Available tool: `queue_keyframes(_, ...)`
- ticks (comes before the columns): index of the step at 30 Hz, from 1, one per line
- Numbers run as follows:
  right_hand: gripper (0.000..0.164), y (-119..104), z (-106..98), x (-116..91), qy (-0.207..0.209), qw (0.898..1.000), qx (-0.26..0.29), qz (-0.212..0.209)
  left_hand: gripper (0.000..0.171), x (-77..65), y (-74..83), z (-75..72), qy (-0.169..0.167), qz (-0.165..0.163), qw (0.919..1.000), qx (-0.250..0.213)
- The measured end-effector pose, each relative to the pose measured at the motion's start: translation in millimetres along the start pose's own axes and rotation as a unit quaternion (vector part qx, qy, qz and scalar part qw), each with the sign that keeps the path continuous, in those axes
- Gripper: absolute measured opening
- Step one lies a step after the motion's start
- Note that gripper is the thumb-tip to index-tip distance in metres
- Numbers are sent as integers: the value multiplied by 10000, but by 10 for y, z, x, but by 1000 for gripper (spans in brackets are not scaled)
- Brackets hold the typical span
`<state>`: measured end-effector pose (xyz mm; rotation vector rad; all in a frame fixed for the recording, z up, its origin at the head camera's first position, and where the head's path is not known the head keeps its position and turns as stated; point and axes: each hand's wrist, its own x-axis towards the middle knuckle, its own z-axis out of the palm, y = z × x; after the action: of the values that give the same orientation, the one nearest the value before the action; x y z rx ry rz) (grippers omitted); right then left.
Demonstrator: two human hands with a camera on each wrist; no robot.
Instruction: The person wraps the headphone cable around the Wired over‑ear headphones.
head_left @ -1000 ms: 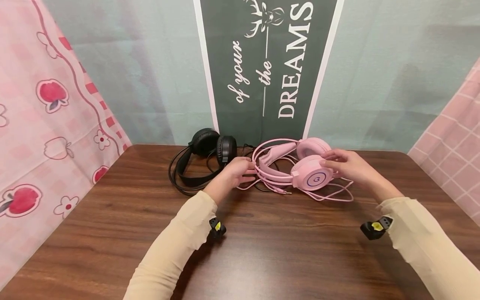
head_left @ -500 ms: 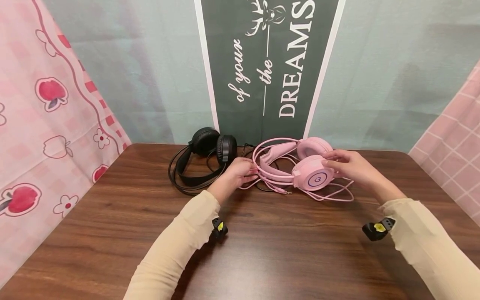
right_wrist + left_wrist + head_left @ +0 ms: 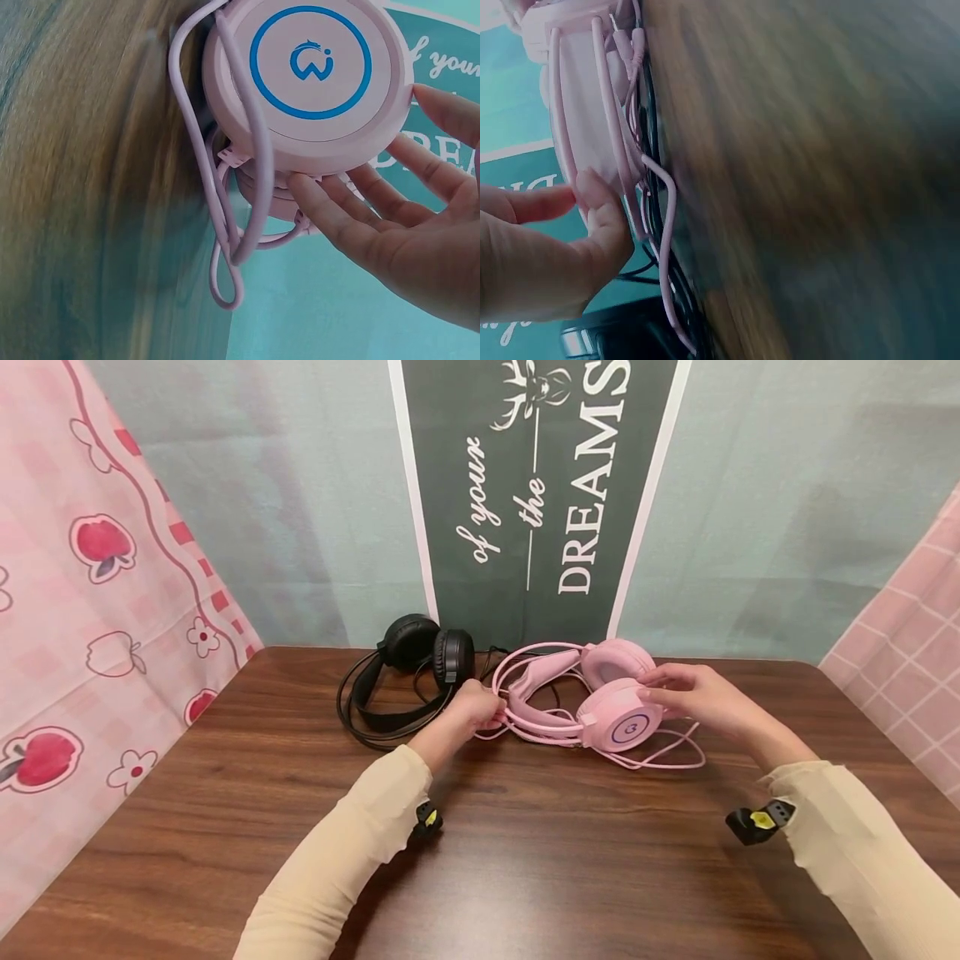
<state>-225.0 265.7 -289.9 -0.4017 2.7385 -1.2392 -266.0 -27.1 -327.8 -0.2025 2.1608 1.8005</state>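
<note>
Pink headphones point(image 3: 622, 728) lie on the wooden table, ear cups to the right and headband to the left. My left hand point(image 3: 480, 708) pinches the headband's left end between thumb and fingers, as the left wrist view shows at the pink headband point(image 3: 592, 112). At the near ear cup point(image 3: 311, 67), which bears a blue ring logo, my right hand point(image 3: 693, 693) holds the rim with thumb and fingers. The pink cable point(image 3: 259, 150) hangs in loops below that cup. Black headphones point(image 3: 453, 658) rest just left of my left hand.
A brown wooden table point(image 3: 525, 860) spreads in front. Black cable point(image 3: 652, 135) runs beneath the pink headband. A green cloth point(image 3: 300, 527) with lettering hangs behind, and pink cloths point(image 3: 112, 652) flank both sides.
My left fingers have closed on the headband. The pink headphones have shifted slightly left and the near cup a little lower, with my right hand following. The black headphones have stayed put.
</note>
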Motion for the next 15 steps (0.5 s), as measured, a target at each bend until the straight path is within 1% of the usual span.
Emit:
queue_keyframes(2,40,-20,14,-2,-28,9999,56,-79,16,-75,-1,-45,-148,42,9998,154)
queue_keyframes(5,37,-45,44,-3,-59,9996,164,-216,17,-136,-40,-101,-339,85,9987,384)
queue_keyframes(8,34,-60,82,-5,-53,9992,74,-383,16,-199,-90,-155,-498,75,9973,526)
queue_keyframes(12,31,-76,124,-27,-75,9985,-106,-537,14,-312,-133,-222,-620,37,9961,625)
queue_keyframes(15,30,-95,144,-63,-158,9981,-103,-595,13,-386,-148,-257,-683,38,9952,699)
